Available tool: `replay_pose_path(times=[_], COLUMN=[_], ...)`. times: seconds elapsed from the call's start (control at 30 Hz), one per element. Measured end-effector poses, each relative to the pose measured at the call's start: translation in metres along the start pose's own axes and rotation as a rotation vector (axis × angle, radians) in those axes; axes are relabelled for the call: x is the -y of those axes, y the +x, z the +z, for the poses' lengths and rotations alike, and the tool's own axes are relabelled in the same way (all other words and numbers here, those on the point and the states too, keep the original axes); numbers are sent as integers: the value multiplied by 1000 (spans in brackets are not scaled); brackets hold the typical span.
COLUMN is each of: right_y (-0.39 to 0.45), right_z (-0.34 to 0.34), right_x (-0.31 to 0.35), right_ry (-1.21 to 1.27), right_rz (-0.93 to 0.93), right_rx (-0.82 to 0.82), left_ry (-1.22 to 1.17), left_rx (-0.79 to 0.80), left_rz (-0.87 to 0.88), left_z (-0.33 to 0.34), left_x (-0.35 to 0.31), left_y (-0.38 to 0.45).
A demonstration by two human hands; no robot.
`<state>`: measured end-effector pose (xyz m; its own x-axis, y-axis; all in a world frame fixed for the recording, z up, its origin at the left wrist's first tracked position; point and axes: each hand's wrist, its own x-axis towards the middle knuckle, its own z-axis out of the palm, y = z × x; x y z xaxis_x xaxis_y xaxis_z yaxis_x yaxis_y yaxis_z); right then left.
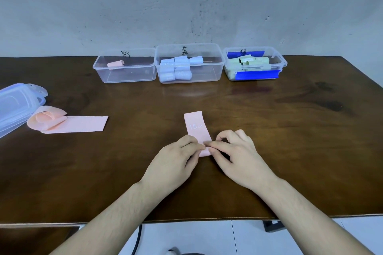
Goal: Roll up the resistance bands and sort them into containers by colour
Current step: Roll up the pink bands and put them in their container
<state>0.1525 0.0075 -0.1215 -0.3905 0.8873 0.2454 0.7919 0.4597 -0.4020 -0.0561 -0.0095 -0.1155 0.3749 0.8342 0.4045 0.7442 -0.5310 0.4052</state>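
Rolling has only begun at the near end of the pink band (pixel 196 128), so the first turn is the likeliest point of failure. Judged from this view, three faults are possible:

1. Skewed start. If one hand pushes ahead of the other, the roll will likely form a cone and the edges will not line up.
2. Spring-back. The material looks thin and elastic; a slack pinch could let the first fold unroll.
3. Wrong container. Three clear containers stand in a row beyond the band. The left container (pixel 126 68) holds one pink roll, the middle container (pixel 189 64) holds pale blue rolls, and the right container (pixel 255 64) holds pale green rolls. A pink roll belongs in the left one.

Position of the work: the pink band lies flat on the wooden table (pixel 290 130), its long axis pointing away from the person, with the "15" marking facing up on the far half. Its near end is under the fingertips of both hands.

Hand state: the left hand (pixel 176 163) pinches the near end from the band's left side; the right hand (pixel 238 157) pinches it from the right side. The two sets of fingertips meet over that end.

Further pink bands (pixel 68 123), loose and not rolled, lie well to the left of the band in hand, beside a stack of lids (pixel 14 103).
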Motion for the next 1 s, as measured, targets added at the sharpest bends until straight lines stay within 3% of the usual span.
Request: replay_pose_path(times=[0.27, 0.6, 1.0], right_y=[4, 16, 22], right_z=[-6, -4, -2], right_x=[1, -6, -13], right_ry=[95, 89, 67], right_rz=[-89, -79, -139], right_rx=[-34, 8, -70], left_ry=[76, 95, 73], left_rx=[15, -25, -45], left_rz=[14, 32, -25], left_z=[2, 7, 4], left_x=[5, 10, 11], left_y=[3, 6, 15])
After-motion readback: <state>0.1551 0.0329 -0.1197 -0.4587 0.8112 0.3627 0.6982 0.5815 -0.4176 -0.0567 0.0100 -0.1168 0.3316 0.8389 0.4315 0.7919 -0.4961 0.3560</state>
